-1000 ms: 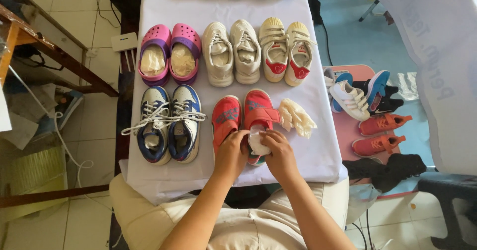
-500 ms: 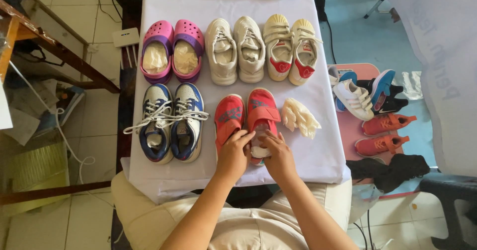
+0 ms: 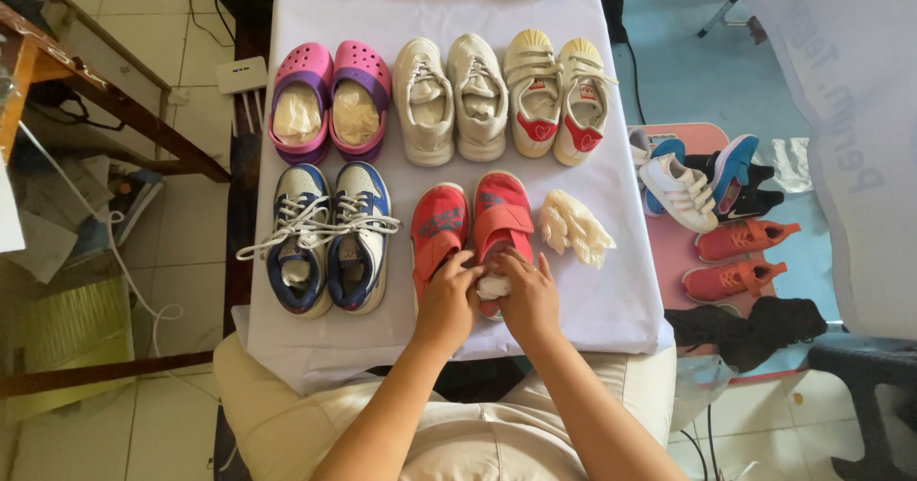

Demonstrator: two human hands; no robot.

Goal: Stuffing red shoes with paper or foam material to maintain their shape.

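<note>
Since the earlier frame little has moved: both hands have stayed at the heel of the right-hand red shoe (image 3: 502, 221), with the white paper wad (image 3: 493, 286) still between them and perhaps pushed a little deeper.

The left hand (image 3: 447, 295) and the right hand (image 3: 528, 295) sit side by side at the tabletop's (image 3: 611, 309) 6 o'clock edge. Their fingers (image 3: 468, 269) are curled closed around the wad, pinching it at the shoe's opening. The left red shoe (image 3: 437, 235) lies touching its partner, just under the left hand's knuckles.

At 3 o'clock of the red pair, just beside it, lies a loose crumpled paper piece (image 3: 574, 228). At 9 o'clock stands a blue and white laced pair (image 3: 330, 235). Toward 12 o'clock runs a row: pink clogs (image 3: 330, 99) with paper inside, cream trainers (image 3: 451, 94), and cream strap shoes with red heart patches (image 3: 559, 94). Off the tabletop at 3 o'clock, more small shoes rest on a pink stool (image 3: 680, 252).

The step in hand looks like stuffing paper into the right red shoe. Judging by the wad half out of the opening, the next move calls for pressing it forward into the toe, one hand steadying the shoe.
</note>
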